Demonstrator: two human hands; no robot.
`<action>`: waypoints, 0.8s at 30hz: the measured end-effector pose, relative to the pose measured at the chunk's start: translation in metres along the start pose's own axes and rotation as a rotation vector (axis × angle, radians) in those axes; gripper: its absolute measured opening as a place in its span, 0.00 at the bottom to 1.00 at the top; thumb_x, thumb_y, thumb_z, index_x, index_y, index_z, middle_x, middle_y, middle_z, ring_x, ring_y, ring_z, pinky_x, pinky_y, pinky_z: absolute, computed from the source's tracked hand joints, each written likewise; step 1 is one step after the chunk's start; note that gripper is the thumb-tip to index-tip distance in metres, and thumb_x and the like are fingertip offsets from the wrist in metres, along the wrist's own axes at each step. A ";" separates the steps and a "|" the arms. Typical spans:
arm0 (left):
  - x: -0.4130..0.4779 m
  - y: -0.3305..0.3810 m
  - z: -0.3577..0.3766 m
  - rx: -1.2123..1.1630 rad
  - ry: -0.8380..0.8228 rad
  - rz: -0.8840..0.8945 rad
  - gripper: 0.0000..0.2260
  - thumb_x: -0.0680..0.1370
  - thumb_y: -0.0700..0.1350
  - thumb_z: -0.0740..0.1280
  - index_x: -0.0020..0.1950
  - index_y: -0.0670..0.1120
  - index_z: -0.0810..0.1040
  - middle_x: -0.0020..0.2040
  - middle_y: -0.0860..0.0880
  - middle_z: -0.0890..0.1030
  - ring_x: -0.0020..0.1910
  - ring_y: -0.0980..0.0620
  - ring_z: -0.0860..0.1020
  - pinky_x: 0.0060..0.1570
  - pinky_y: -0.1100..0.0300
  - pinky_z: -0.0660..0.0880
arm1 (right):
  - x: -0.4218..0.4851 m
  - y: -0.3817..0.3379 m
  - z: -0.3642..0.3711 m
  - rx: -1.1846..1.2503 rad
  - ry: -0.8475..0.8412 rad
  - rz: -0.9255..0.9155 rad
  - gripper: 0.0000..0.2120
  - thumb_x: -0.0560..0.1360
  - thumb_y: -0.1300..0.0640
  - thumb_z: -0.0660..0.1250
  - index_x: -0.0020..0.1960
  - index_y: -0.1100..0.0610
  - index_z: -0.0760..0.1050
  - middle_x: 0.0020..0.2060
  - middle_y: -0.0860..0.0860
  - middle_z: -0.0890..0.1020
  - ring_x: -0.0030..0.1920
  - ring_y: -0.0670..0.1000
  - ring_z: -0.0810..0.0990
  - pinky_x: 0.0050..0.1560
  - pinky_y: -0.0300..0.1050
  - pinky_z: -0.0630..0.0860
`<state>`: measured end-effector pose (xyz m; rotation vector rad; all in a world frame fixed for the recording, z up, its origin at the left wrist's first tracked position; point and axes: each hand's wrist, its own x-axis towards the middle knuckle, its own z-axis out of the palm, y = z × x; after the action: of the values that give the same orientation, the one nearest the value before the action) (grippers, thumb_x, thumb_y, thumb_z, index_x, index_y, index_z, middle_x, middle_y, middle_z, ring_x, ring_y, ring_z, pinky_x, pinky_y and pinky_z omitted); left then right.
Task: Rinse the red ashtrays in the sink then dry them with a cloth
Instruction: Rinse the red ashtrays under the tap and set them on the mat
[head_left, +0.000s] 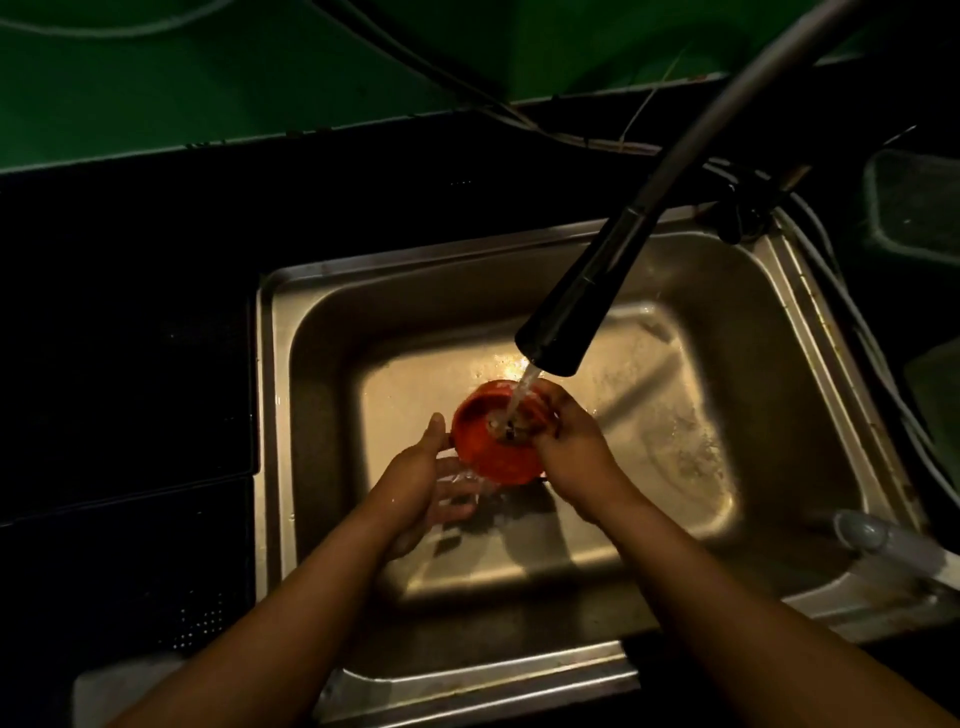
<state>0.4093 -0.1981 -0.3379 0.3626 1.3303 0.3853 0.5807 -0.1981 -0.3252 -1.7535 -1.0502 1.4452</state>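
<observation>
— Where is it just now?
— The red ashtray (491, 441) is tilted under the water stream (522, 395) from the black spray head (566, 312), above the floor of the steel sink (675, 291). My right hand (571, 441) is clamped on its right rim, with the fingers curled over the edge. My left hand (421, 478) is spread open, thumb against the left rim and fingers fairly straight underneath.
— What could go wrong?
— The rim is wet and only one hand really grips it. If the right hand slips, I think the ashtray drops onto the steel. The stream lands mid-dish, so it may also splash onto the dark surface (363, 176).
— Anything else?
— The light is poor. Dark specks sit where the water lands, and I could miss some. I can't make out a cloth either, so I'd be carrying it dripping
</observation>
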 end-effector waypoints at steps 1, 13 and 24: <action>0.000 0.002 0.002 -0.140 -0.074 -0.069 0.27 0.79 0.66 0.51 0.62 0.48 0.74 0.55 0.41 0.82 0.52 0.42 0.81 0.52 0.47 0.76 | -0.003 -0.004 0.005 -0.142 0.011 -0.115 0.20 0.75 0.69 0.61 0.61 0.51 0.75 0.54 0.46 0.77 0.58 0.51 0.76 0.58 0.45 0.75; 0.001 0.033 0.027 -0.413 -0.313 0.025 0.16 0.74 0.54 0.65 0.54 0.44 0.81 0.49 0.41 0.83 0.46 0.45 0.82 0.48 0.50 0.79 | -0.020 -0.012 0.003 -0.867 -0.183 -0.454 0.31 0.78 0.38 0.41 0.78 0.49 0.53 0.76 0.51 0.60 0.76 0.54 0.55 0.76 0.52 0.45; -0.035 0.034 0.042 0.558 -0.101 0.533 0.06 0.75 0.47 0.71 0.49 0.53 0.75 0.42 0.51 0.80 0.36 0.56 0.78 0.34 0.68 0.72 | -0.014 0.030 -0.024 0.127 0.050 0.394 0.17 0.82 0.45 0.52 0.53 0.52 0.76 0.51 0.55 0.82 0.47 0.52 0.81 0.46 0.45 0.79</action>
<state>0.4413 -0.1859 -0.2838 1.2019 1.2146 0.4231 0.6087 -0.2240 -0.3394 -1.9647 -0.5912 1.6494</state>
